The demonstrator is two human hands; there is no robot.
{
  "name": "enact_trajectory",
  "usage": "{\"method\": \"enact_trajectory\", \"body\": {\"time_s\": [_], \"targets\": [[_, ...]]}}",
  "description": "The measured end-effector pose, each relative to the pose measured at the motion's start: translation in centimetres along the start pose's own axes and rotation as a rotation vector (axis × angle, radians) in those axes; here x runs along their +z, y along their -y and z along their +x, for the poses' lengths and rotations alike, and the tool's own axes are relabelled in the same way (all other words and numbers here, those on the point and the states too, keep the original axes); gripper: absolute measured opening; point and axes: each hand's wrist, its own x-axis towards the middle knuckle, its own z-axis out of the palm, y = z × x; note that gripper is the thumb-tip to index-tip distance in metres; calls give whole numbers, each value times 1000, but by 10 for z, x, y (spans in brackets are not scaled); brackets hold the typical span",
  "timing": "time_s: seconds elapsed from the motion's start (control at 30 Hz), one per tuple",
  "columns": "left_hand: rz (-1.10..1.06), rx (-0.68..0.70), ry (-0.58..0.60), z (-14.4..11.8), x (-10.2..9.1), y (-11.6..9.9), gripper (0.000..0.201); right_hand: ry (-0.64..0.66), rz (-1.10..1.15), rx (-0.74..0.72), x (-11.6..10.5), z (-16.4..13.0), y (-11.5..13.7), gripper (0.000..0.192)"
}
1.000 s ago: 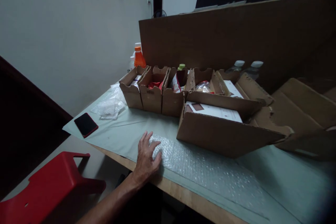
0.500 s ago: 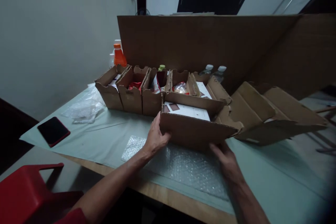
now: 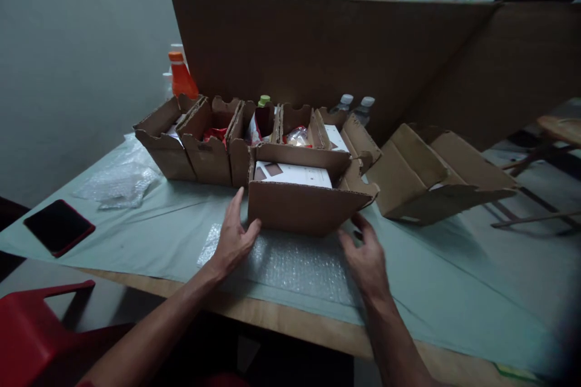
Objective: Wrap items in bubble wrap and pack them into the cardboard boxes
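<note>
In front of me a cardboard bin point(image 3: 299, 208) with a white box point(image 3: 295, 175) inside stands on the table, before a row of similar bins. My left hand point(image 3: 236, 236) is at its left front corner, thumb and fingers apart, not gripping it. At the lower right of the bin is my right hand point(image 3: 365, 254), its fingers spread and slightly curled, holding nothing I can see. Under both hands and in front of the bin lies a sheet of bubble wrap point(image 3: 295, 269).
A cardboard bin point(image 3: 200, 157) holds a red packet among the row behind. Another bin point(image 3: 447, 199) leans at the right. A phone point(image 3: 59, 227) and crumpled bubble wrap point(image 3: 118, 178) lie left. Tall cardboard point(image 3: 318, 48) rises behind, bottles before it. A red stool point(image 3: 40, 326) stands lower left.
Both hands have let go of the bin and moved slightly off its sides. My view has shifted, so the scene sits further left and higher.
</note>
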Motion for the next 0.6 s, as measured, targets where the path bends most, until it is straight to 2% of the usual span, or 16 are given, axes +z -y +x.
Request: {"method": "enact_trajectory", "body": {"time_s": [0.07,0.1,0.17,0.27,0.33,0.4,0.47,0.6], "targets": [[97,68,-25,-23,-14,4,63,-171,-137,-131,-16,-26,6,45],[136,124,-4,-34,-19,6,57,-174,-172,-202,-18,-41,9,37],[203,253,101,-53,-21,11,44,-19,-200,-344,-8,-68,16,29],[320,357,293,-64,-8,17,41,321,-291,-459,38,-91,24,38],[432,361,407,-63,-1,21,43,426,-399,-454,66,-93,23,43],[534,359,488,-60,-4,26,44,456,-488,-449,74,-90,13,45],[602,360,523,-59,-16,34,48,425,-561,-441,58,-87,-8,48],[651,338,539,-61,-44,46,55,286,-704,-344,-12,-85,-61,53]]}}
